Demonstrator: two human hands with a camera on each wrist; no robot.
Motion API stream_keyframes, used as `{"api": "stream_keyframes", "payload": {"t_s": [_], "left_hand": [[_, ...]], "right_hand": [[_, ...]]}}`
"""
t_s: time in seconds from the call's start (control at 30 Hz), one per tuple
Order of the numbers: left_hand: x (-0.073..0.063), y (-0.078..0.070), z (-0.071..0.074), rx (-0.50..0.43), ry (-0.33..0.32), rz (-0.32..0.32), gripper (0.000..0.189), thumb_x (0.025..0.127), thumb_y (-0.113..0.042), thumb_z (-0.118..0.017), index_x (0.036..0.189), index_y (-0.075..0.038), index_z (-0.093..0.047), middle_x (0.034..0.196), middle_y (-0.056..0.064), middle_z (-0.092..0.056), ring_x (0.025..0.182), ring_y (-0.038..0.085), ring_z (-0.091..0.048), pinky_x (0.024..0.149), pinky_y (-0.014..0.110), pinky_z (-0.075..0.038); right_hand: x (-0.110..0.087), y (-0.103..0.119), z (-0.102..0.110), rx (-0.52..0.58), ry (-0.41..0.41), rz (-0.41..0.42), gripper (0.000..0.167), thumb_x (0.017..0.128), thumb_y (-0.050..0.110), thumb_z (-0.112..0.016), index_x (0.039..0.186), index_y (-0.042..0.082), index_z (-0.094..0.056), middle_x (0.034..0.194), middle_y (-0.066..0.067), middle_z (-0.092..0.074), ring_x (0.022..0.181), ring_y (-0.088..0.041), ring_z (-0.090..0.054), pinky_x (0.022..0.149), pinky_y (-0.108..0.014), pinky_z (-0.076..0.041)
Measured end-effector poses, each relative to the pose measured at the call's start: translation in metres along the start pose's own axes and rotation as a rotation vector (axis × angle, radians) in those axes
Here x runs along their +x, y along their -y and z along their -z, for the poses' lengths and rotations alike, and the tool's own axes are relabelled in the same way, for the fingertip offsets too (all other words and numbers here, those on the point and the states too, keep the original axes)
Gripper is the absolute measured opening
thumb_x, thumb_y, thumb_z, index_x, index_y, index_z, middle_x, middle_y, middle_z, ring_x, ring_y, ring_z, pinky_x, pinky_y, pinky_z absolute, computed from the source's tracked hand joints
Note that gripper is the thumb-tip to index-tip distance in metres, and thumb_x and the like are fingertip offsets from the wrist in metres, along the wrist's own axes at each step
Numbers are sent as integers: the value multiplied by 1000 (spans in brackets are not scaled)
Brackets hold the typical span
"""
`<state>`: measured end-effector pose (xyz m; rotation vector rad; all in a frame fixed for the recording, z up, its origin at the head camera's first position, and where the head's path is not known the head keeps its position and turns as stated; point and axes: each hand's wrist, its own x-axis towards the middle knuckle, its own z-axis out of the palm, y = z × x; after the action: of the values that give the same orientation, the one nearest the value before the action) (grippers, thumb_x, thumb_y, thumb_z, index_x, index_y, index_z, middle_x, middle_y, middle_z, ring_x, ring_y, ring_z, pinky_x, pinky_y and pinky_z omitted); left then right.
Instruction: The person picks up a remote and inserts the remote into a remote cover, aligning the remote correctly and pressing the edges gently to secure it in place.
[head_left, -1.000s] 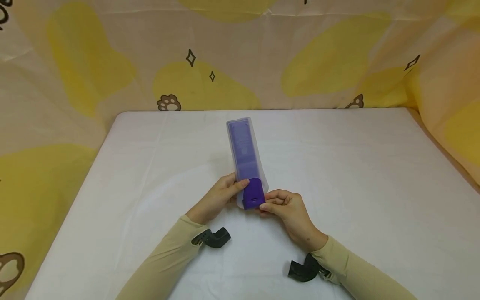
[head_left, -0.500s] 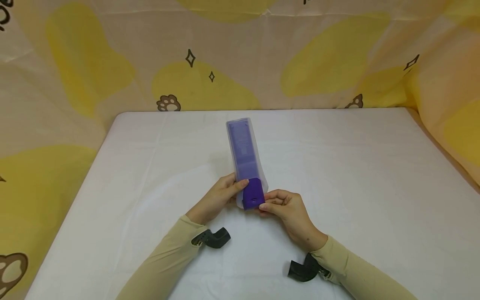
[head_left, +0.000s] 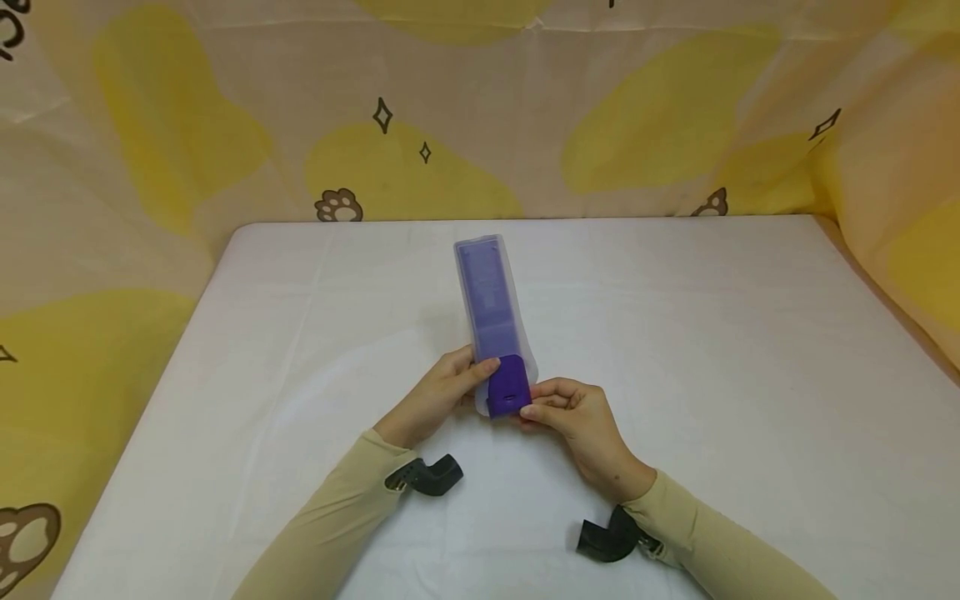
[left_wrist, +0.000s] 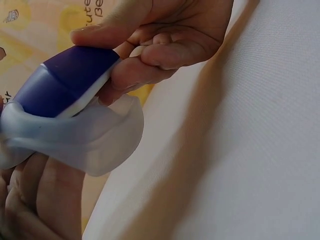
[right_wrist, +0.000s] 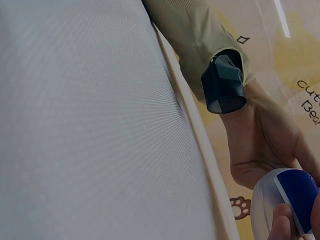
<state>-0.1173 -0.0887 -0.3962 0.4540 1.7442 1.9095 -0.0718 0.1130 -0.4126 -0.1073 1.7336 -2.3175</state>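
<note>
The left hand (head_left: 433, 395) grips the clear case (head_left: 491, 296); the right (head_left: 582, 423) pinches the purple box (head_left: 508, 387). The box seems mostly inside, its near end uncovered.

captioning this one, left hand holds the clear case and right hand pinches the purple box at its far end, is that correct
Not quite: the right hand pinches the purple box at its near end, not its far one, as the head view shows. The left hand does hold the clear case.
</note>
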Motion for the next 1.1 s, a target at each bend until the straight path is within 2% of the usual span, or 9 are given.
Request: {"api": "stream_keyframes", "payload": {"t_s": [0.5,0.63,0.8,1.1], "left_hand": [[2,2,-4,-68,-58,8,48,101,-21,-42,137,10,-35,125,29,-53,99,21,-63,85,30,-51],[3,3,-4,-71,-58,7,47,98,-16,-48,136,9,-36,125,27,-54,101,20,-62,86,31,-50],[3,4,-5,-75,-67,5,49,88,-5,-61,130,8,-42,117,24,-61,95,19,-65,82,32,-53],[4,6,-7,-73,-108,11,47,87,-6,-61,128,9,-42,115,23,-62,93,17,-65,79,29,-53]], "right_hand": [[2,1,0,-4,-18,17,16,82,-9,-65,97,-8,-60,80,-7,-71,75,-23,-69,73,-35,-56],[2,0,1,-9,-17,23,15,83,-9,-65,97,-8,-60,80,-7,-71,76,-22,-69,73,-35,-56],[2,1,1,-14,-16,27,16,82,-9,-65,97,-8,-60,80,-7,-71,76,-22,-69,73,-35,-56],[2,1,1,-37,-21,57,19,82,-7,-66,99,-11,-59,80,-8,-71,75,-23,-69,74,-35,-56]]}}
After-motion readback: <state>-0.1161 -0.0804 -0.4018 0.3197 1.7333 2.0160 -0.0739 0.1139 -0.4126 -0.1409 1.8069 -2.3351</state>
